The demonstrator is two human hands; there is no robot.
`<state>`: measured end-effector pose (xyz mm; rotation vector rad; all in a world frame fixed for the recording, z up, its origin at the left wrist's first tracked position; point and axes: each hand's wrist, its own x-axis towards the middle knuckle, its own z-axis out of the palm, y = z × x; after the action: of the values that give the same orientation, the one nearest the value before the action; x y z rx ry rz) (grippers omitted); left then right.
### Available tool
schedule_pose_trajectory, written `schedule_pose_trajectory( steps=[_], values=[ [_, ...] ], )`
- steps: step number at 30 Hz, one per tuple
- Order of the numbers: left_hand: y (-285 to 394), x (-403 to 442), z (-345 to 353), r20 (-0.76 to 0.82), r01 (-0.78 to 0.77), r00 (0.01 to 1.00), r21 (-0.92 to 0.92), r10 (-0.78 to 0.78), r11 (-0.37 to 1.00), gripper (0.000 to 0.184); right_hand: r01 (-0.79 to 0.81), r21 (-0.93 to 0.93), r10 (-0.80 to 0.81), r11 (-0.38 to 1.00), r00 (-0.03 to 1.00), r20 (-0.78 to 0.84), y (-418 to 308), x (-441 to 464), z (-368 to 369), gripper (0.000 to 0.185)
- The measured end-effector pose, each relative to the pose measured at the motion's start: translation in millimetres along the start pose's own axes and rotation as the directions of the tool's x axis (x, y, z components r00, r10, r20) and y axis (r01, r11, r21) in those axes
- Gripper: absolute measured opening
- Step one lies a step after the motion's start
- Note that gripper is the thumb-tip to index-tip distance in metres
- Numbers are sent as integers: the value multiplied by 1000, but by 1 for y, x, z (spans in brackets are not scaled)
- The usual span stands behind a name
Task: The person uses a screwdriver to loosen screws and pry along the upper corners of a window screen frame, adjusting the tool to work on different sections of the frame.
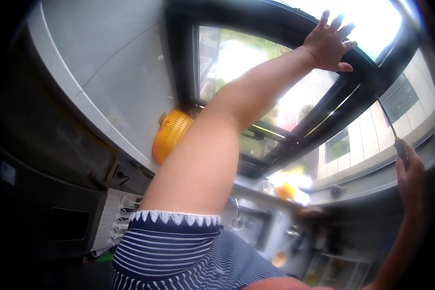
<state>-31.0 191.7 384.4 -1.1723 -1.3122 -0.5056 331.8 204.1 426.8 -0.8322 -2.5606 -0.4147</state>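
My left hand (329, 44) is raised with its fingers spread, pressed against the dark window frame (275, 169). On the right, my right hand (411, 170) grips a screwdriver (400, 148) by its dark handle. The long thin shaft points up and slightly left, and its tip is close to the frame's lower right side. Whether the tip touches the frame I cannot tell. Behind my left forearm, a mesh screen (210, 53) fills part of the window.
An orange perforated basket (173, 131) is beside the window on the left. Below are a sink (249, 231) and a tap (237, 212). A white pegboard (108, 217) holds utensils at lower left, near a dark appliance (38, 217). Pale wall panels (367, 140) show on the right.
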Motion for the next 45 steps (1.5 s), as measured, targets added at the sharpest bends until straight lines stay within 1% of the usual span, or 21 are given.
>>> schedule_pose_trajectory(
  steps=[1, 2, 3, 4, 5, 6, 7, 8, 9, 11, 14, 15, 18, 21, 24, 27, 33, 36, 44, 45],
  values=[
    [0, -1, 3, 6, 16, 1000, -47, -16, 999, 60, 68, -23, -70, 997, 994, -89, 11, -4, 9, 37],
    [6, 2, 3, 9, 25, 1000, -117, -24, 993, 57, -64, 97, 65, 993, 998, -8, -6, -4, 2, 38],
    [-3, 3, -3, 208, 39, 977, -388, 46, 921, 67, -209, 195, 199, 958, 977, 73, -23, -3, -3, 40],
    [-3, 4, -6, 208, 17, 976, -352, 61, 936, 67, -266, 282, 248, 922, 964, 98, -20, -6, 1, 41],
    [-5, 3, -3, 195, 15, 979, -361, 59, 933, 66, -279, 422, 250, 862, 960, 125, -17, -8, 6, 42],
    [-4, 7, -10, 267, 28, 962, -306, 58, 951, 65, -286, 559, 250, 778, 958, 141, -12, -13, 10, 43],
    [-1, 8, -5, 243, 25, 969, -288, 48, 957, 64, -298, 638, 253, 710, 953, 165, -7, -19, 11, 43],
    [0, 6, -5, 180, 19, 983, -308, 39, 951, 62, -296, 716, 241, 632, 953, 181, -8, -24, 13, 44],
    [-1, 3, 2, 66, -35, 996, -295, 57, 955, 61, -287, 749, 262, 597, 952, 156, -10, -31, 15, 44],
    [0, 2, 5, 16, -63, 997, -260, 69, 963, 59, -229, 815, 271, 533, 958, 92, -13, -41, 24, 42],
    [2, 4, 3, 21, -46, 998, -262, 53, 964, 57, -137, 755, 312, 641, 946, -93, -17, -50, 50, 40],
    [1, 3, 4, -10, -69, 998, -260, 68, 963, 57, -129, 723, 326, 678, 935, -139, -21, -52, 52, 37],
    [2, 4, 1, -9, -70, 998, -258, 70, 964, 57, -40, 587, 301, 809, 886, -353, -20, -57, 64, 34],
    [2, 4, 1, 3, -69, 997, -230, 72, 971, 57, -54, 554, 313, 830, 869, -384, -18, -66, 65, 32],
    [3, 3, 0, -10, -84, 996, -199, 84, 976, 57, -57, 483, 273, 874, 879, -391, -15, -76, 65, 32],
    [1, 3, 3, -34, -109, 994, -191, 104, 975, 57, 15, 353, 166, 935, 864, -476, -11, -77, 69, 32],
    [1, 6, 4, -85, -164, 985, -191, 150, 968, 58, 113, 308, 59, 945, 865, -498, -8, -78, 68, 35],
    [1, 6, 6, -102, -175, 982, -178, 158, 968, 58, 136, 314, 48, 940, 858, -512, -8, -73, 72, 36],
    [1, 5, 5, -76, -176, 983, -150, 166, 973, 61, 164, 227, -17, 960, 843, -538, -2, -63, 81, 38],
    [0, 9, 6, -95, -190, 980, -149, 177, 970, 61, 167, 220, -23, 961, 843, -538, 1, -61, 79, 38]
  ],
)
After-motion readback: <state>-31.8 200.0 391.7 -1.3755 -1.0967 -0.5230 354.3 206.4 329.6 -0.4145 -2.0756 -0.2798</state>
